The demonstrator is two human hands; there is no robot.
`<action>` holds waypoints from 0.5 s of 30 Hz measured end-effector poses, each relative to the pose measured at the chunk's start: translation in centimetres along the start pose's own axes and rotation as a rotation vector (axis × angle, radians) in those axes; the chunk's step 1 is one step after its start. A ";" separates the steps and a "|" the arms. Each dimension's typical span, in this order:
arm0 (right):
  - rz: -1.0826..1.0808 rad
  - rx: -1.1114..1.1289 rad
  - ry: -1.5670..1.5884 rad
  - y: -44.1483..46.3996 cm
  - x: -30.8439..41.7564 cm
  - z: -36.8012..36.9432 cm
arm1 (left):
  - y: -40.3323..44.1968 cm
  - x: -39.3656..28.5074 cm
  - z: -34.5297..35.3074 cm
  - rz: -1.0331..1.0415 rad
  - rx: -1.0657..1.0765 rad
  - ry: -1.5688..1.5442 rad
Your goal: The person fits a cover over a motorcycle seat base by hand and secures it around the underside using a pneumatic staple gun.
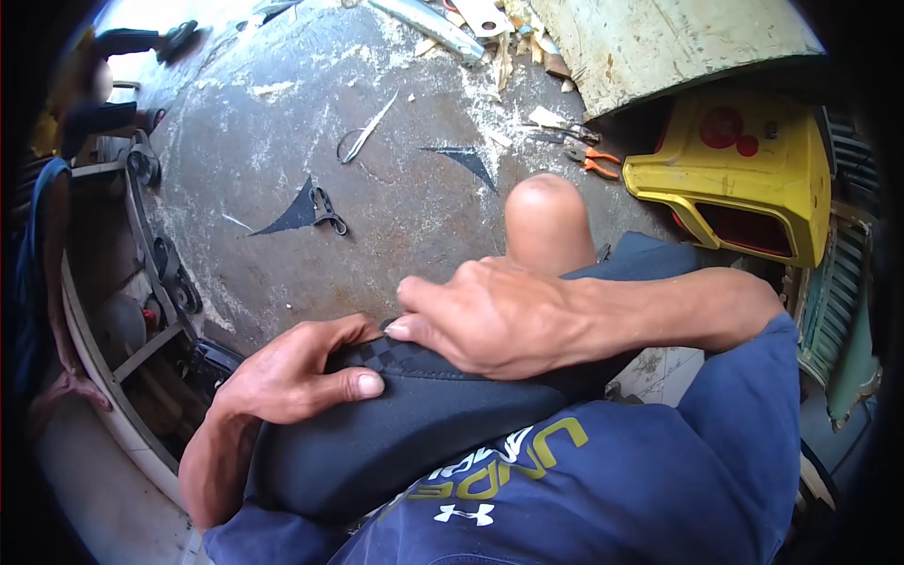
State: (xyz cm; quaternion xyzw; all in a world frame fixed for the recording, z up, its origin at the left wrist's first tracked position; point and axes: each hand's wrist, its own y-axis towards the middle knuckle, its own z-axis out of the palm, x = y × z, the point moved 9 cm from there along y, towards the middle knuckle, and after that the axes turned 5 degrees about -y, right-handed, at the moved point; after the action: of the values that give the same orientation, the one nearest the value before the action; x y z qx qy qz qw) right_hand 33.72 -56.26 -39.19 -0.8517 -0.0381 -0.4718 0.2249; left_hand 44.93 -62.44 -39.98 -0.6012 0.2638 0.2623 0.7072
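A black padded seat (pixel 405 424), which looks like a motorcycle seat, lies across my lap with a checkered strip along its top. My left hand (pixel 292 372) grips the left part of the seat, thumb on the near side and fingers bent over the far edge. Beside it, my right hand (pixel 499 320) is closed, thumb and forefinger pinched at the edge of the black cover. Whatever lies inside that pinch is hidden by the fingers. My bare knee (pixel 548 221) sticks up behind the right hand.
On the dusty floor lie small scissors (pixel 327 212), a black scrap (pixel 292 212), another scrap (pixel 466 165) and orange-handled pliers (pixel 595 162). A yellow plastic housing (pixel 744 169) stands at right. At left are a curved metal frame (pixel 141 226) and another person's hand (pixel 80 388).
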 end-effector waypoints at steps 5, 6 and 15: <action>-0.343 -0.246 -0.082 0.0 10.0 -5.8 | -9.5 -6.7 -0.8 0.025 -0.244 -0.096; -0.403 -0.308 -0.120 -0.6 11.9 -7.5 | -11.1 -8.6 -0.5 0.079 -0.360 -0.029; 0.490 -1.002 -0.438 -16.7 -22.6 -6.1 | -0.3 -8.6 5.6 0.282 -1.012 0.773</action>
State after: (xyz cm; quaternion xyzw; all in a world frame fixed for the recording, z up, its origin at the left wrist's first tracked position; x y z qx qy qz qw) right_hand 11.85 -40.53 -49.15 -0.9154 0.3413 -0.1799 -0.1149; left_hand 39.24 -57.45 -33.01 -0.8706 0.4193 0.2093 0.1496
